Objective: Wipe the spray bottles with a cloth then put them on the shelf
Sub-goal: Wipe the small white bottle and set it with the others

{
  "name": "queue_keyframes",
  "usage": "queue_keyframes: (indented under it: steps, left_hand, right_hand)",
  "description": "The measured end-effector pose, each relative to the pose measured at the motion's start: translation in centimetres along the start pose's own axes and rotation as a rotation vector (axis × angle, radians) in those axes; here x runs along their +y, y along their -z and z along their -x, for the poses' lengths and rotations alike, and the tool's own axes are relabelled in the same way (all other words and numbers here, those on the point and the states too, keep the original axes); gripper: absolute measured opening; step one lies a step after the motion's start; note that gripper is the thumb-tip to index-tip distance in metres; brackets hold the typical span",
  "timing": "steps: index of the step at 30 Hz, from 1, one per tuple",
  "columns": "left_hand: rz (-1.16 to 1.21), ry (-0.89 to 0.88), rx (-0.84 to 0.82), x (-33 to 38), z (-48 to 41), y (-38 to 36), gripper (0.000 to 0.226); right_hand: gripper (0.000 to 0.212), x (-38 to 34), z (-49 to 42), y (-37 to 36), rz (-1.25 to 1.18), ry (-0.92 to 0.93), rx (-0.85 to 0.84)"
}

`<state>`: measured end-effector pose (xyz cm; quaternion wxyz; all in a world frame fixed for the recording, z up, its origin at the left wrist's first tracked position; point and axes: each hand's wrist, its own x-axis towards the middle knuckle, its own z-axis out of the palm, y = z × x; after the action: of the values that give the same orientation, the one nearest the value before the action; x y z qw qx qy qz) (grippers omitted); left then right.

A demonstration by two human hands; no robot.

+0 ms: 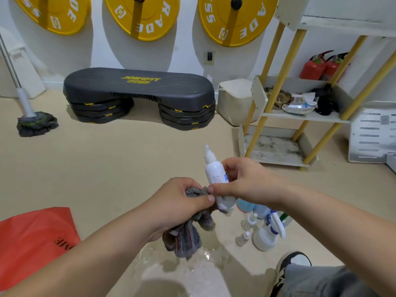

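Head view. The left hand (184, 202) bunches a grey cloth (186, 234), fingers closed round it, and presses it to the base of a white spray bottle (215, 174) for wiping. The right hand (242, 179) grips the bottle's middle, fingers closed on it, steadying it nearly upright above the floor (128, 157). Further bottles (263, 234) wait on the floor. The shelf (300, 116) stands right, well apart.

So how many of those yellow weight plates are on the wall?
3. The left plate is at the top left, the middle plate above the black step, the right plate beside the shelf. All are cut by the top edge, so more could be out of view.
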<state>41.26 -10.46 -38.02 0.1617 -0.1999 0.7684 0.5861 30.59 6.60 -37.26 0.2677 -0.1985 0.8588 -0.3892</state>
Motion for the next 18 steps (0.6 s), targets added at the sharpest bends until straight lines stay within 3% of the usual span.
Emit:
queue_keyframes:
  steps: [3, 7, 9, 12, 15, 18]
  left_hand:
    - [0.061, 0.004, 0.045, -0.3, -1.0, 0.7, 0.029]
    - [0.284, -0.024, 0.250, -0.1, -2.5, 1.7, 0.038]
    - [0.364, -0.118, 0.391, 0.1, -3.1, 1.9, 0.037]
    - [0.276, -0.325, 0.572, 0.9, -3.3, 1.6, 0.035]
    - [0.125, -0.458, 0.437, 1.2, -3.4, 0.3, 0.026]
    - [0.056, -0.446, 0.349, 0.6, -4.4, 0.0, 0.028]
  right_hand:
    - [0.037, 0.4, -1.1, 0.8, 0.013, -0.034, -0.008]
    - [0.031, 1.3, -1.9, 1.7, 0.083, -0.062, -0.048]
    - [0.031, 1.6, -2.1, 1.8, 0.112, -0.065, -0.091]
    - [0.033, 1.6, -2.1, 1.3, 0.087, -0.051, -0.164]
    - [0.035, 1.4, -2.1, 0.5, 0.030, -0.007, -0.220]
    - [0.039, 1.5, -2.1, -0.1, -0.052, 0.011, -0.267]
